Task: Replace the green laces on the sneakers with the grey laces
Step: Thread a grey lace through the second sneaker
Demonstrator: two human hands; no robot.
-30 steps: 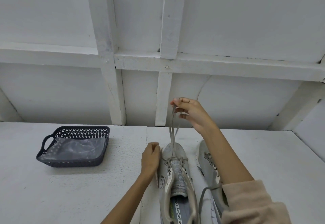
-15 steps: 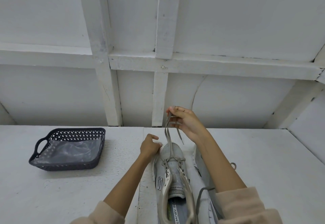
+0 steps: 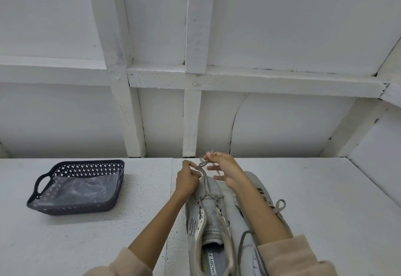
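Grey lace [image 3: 203,164] pinched by left fingers [image 3: 189,164], right fingers [image 3: 214,156], over sneaker [image 3: 209,207] toe, basket [image 3: 86,163] well apart

Side by side at lower centre, toes up-frame: left sneaker [image 3: 208,210] barely laced, grey lace [image 3: 205,186] lifted above its toe — right sneaker [image 3: 257,181] laced, loop loose.

The sneakers [image 3: 211,208] are pale grey with black side markings and a meshed tongue; their lace [image 3: 203,164] is grey. The basket [image 3: 86,165] is dark blue-grey, diamond-latticed. White worktop [image 3: 86,243], beige sleeves [image 3: 288,258].
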